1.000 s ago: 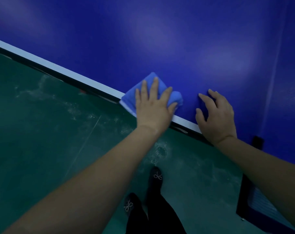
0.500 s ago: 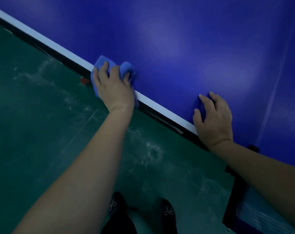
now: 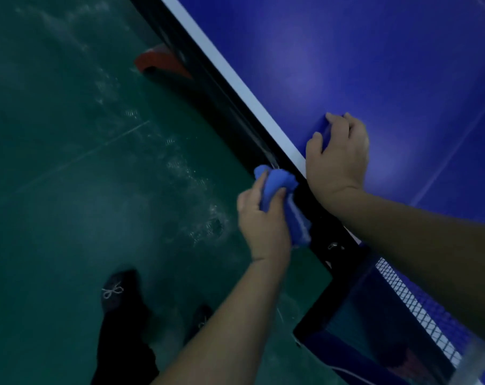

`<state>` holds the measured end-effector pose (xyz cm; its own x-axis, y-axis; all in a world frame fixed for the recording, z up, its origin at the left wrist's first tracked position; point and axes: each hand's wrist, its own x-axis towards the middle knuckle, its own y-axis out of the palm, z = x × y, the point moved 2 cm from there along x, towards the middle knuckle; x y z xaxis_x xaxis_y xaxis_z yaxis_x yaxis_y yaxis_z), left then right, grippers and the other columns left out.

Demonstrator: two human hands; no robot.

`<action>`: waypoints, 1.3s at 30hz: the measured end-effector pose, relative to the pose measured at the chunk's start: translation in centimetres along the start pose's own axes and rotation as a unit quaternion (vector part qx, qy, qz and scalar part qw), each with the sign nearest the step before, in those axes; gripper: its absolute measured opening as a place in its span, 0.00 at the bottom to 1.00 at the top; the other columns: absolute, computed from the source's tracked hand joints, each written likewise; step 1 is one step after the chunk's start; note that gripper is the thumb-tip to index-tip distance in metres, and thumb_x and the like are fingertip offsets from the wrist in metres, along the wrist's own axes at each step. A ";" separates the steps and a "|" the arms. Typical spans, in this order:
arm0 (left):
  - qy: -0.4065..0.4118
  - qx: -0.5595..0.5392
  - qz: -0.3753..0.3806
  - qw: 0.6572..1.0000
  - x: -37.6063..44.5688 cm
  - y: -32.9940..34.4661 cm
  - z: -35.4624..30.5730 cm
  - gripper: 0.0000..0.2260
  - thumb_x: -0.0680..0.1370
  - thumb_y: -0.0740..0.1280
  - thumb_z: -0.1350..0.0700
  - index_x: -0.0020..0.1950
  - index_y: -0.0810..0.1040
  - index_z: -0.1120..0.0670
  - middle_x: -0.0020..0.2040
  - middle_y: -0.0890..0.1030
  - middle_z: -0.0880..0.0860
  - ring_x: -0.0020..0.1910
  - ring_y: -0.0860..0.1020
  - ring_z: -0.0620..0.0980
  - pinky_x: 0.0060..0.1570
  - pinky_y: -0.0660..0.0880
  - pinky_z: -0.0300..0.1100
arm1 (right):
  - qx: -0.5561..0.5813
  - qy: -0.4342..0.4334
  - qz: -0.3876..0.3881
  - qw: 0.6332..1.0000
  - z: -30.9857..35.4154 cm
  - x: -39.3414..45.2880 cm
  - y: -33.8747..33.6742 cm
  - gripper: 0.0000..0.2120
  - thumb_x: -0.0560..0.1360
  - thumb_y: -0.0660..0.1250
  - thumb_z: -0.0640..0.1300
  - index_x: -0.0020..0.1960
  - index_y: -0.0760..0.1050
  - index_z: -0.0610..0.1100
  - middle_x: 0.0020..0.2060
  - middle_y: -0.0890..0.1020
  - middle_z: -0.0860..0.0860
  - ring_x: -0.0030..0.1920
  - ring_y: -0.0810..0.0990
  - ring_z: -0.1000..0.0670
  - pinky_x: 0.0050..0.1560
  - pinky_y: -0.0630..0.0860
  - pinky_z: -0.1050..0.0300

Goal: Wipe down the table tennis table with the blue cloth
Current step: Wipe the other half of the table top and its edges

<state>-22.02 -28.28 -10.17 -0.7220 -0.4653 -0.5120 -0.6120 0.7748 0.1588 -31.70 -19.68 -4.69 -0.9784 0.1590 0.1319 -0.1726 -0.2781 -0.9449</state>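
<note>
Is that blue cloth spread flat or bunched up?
Bunched up: the blue cloth bulges in folds from the left hand gripping it.

The table tennis table (image 3: pixel 374 65) fills the upper right, with the floor (image 3: pixel 69 190) to its left. The right hand (image 3: pixel 337 159) rests on the table's edge; the left hand (image 3: pixel 263 223), just left and below, holds the cloth (image 3: pixel 280 187) against the table's side. The net (image 3: pixel 413 307) sits at lower right, and two shoes (image 3: pixel 119 293) stand on the floor at the bottom.
</note>
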 end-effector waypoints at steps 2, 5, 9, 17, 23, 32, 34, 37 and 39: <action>-0.009 -0.053 -0.029 0.998 -0.2 1.6 -0.5 0.14 0.73 0.71 0.64 0.53 0.78 0.49 0.52 0.80 0.51 0.49 0.80 0.42 0.54 0.77 0.40 | 0.006 -0.001 0.001 1.000 0.0 0.0 0.1 0.22 0.79 0.59 0.47 0.71 0.67 0.43 0.71 0.65 0.43 0.73 0.61 0.45 0.71 0.59 0.47; 0.007 -0.065 -0.097 0.993 3.6 1.4 -2.3 0.07 0.73 0.71 0.62 0.48 0.77 0.53 0.49 0.82 0.54 0.46 0.80 0.51 0.53 0.77 0.52 | 0.014 0.003 -0.004 1.000 -0.2 -0.1 0.2 0.21 0.79 0.59 0.48 0.71 0.67 0.44 0.71 0.65 0.44 0.73 0.60 0.47 0.72 0.58 0.47; 0.031 -0.019 -0.088 0.995 5.8 0.9 -2.5 0.06 0.75 0.71 0.59 0.52 0.79 0.56 0.53 0.80 0.57 0.51 0.78 0.54 0.58 0.75 0.48 | 0.010 0.002 0.001 1.000 -0.1 0.0 0.1 0.21 0.79 0.58 0.49 0.70 0.66 0.46 0.71 0.64 0.45 0.72 0.62 0.47 0.71 0.59 0.46; 0.006 -0.024 -0.031 0.999 -0.7 1.6 1.1 0.12 0.73 0.71 0.65 0.55 0.80 0.56 0.51 0.80 0.52 0.48 0.78 0.45 0.55 0.75 0.38 | 0.004 0.001 0.006 1.000 -0.1 -0.2 -0.2 0.21 0.79 0.57 0.49 0.71 0.66 0.45 0.71 0.64 0.45 0.72 0.62 0.46 0.71 0.59 0.48; 0.048 -0.052 -0.099 0.993 7.8 0.3 -6.2 0.06 0.75 0.71 0.60 0.46 0.75 0.53 0.41 0.79 0.47 0.38 0.77 0.44 0.44 0.77 0.36 | 0.011 0.005 0.002 1.000 -0.2 -0.1 -0.2 0.21 0.79 0.57 0.49 0.70 0.67 0.46 0.71 0.64 0.45 0.72 0.61 0.47 0.72 0.58 0.48; 0.006 -0.040 -0.060 0.997 4.2 1.3 -3.9 0.06 0.74 0.72 0.61 0.46 0.78 0.52 0.43 0.81 0.49 0.41 0.78 0.45 0.49 0.78 0.43 | 0.013 0.005 -0.002 1.000 0.0 -0.1 -0.1 0.21 0.79 0.58 0.49 0.70 0.67 0.45 0.71 0.65 0.44 0.73 0.60 0.47 0.72 0.56 0.48; 0.031 -0.038 -0.095 0.994 7.6 0.9 -6.9 0.05 0.75 0.71 0.60 0.48 0.77 0.53 0.44 0.81 0.50 0.42 0.78 0.47 0.51 0.79 0.45 | 0.017 0.011 0.000 1.000 -0.1 0.0 -0.1 0.21 0.79 0.58 0.49 0.70 0.67 0.45 0.71 0.64 0.45 0.73 0.59 0.47 0.73 0.56 0.48; 0.037 -0.056 -0.106 0.992 9.9 0.5 -9.5 0.05 0.77 0.70 0.58 0.50 0.77 0.53 0.45 0.81 0.50 0.42 0.80 0.46 0.45 0.80 0.39 | 0.013 0.011 0.002 1.000 -0.2 0.0 0.0 0.21 0.79 0.58 0.49 0.71 0.66 0.45 0.71 0.64 0.45 0.74 0.59 0.48 0.73 0.56 0.47; 0.046 -0.054 -0.086 0.994 8.4 0.9 -9.1 0.05 0.76 0.70 0.58 0.49 0.76 0.51 0.47 0.81 0.51 0.44 0.81 0.48 0.47 0.80 0.41 | 0.011 0.010 -0.001 1.000 -0.1 0.0 -0.1 0.21 0.79 0.58 0.49 0.71 0.67 0.45 0.71 0.64 0.44 0.73 0.59 0.47 0.73 0.56 0.47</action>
<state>-31.57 -35.42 -6.69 -0.6272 -0.6284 -0.4602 -0.7564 0.6323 0.1675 -31.71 -19.53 -4.60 -0.9755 0.1793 0.1272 -0.1772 -0.2990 -0.9377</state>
